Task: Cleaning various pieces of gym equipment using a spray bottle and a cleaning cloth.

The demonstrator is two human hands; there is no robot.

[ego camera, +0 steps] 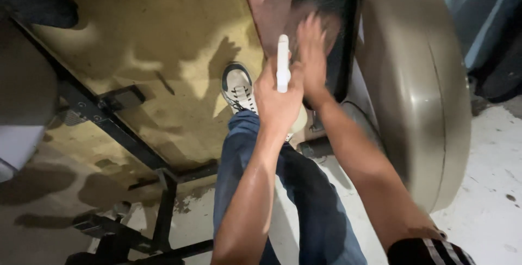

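Note:
My left hand [277, 99] is closed around a slim white stick-shaped object [283, 63] held upright in front of me. My right hand [311, 47] reaches past it with fingers spread, blurred, pressed against a dark ribbed pedal [326, 4] on the side of a large grey-beige exercise machine housing [413, 80]. Below the hands my leg in blue jeans [304, 200] runs forward to a white shoe with dark trim [237, 86].
A black metal frame [119, 129] with brackets crosses the yellowish floor on the left and continues to the bottom edge. A grey rounded shape [22, 102] sits at the far left. Pale concrete floor [489, 189] lies to the right of the machine.

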